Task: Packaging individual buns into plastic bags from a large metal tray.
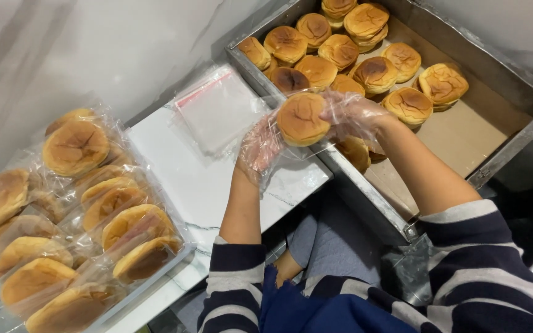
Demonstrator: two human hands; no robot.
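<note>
Head view: metal tray holds loose browned buns; a second tray holds bagged buns. Left hand and right hand, in clear gloves, have their fingers grasping one round, golden bun above the tabletop edge.

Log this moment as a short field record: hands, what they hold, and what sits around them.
left hand: clear glove, grips bun's left edge
right hand: clear glove, grips bun's right edge
bun: round, golden brown, held above the counter edge
metal tray: loose buns, partly bare
empty bags: clear, stacked on white counter
bagged buns: piled at left
</note>
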